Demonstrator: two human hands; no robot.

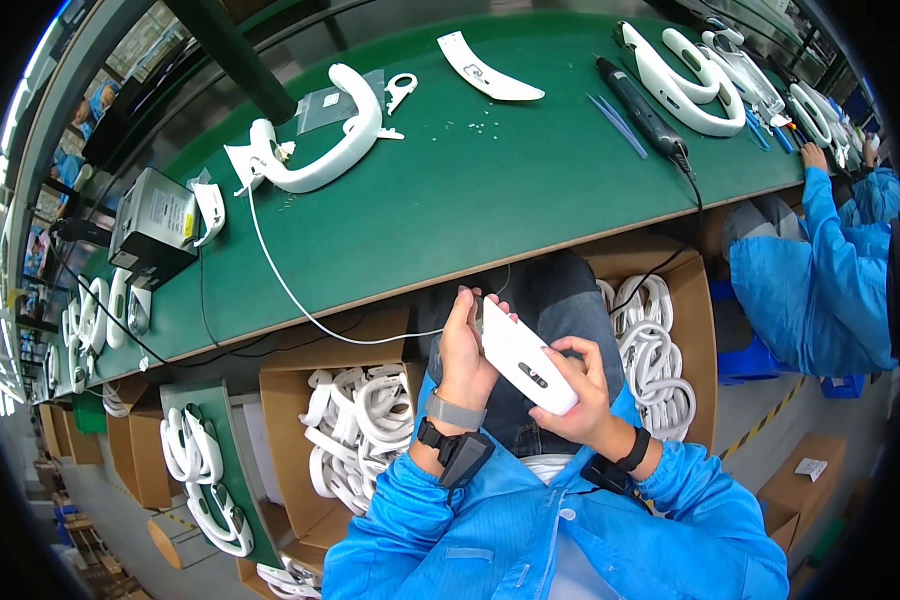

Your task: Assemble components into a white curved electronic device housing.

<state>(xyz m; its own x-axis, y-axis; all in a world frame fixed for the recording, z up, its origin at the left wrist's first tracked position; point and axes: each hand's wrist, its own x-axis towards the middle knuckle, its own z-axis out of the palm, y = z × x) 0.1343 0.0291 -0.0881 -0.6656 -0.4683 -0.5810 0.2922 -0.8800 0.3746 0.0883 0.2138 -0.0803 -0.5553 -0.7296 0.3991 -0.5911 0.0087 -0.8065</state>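
In the lower centre of the frame, a long white shell (515,350) with a dark oval slot slants between the person's hands. The left hand (465,360) curls around its upper end, fingertips showing at the edge; the right hand (582,395) grips the lower end between thumb and fingers. A white cable (288,290) runs from a curved white frame (355,150), upper left on the green table (420,220), toward the left hand (where it ends is hidden). A black corded tool (642,112) lies at upper right, beside thin blue sticks (617,127).
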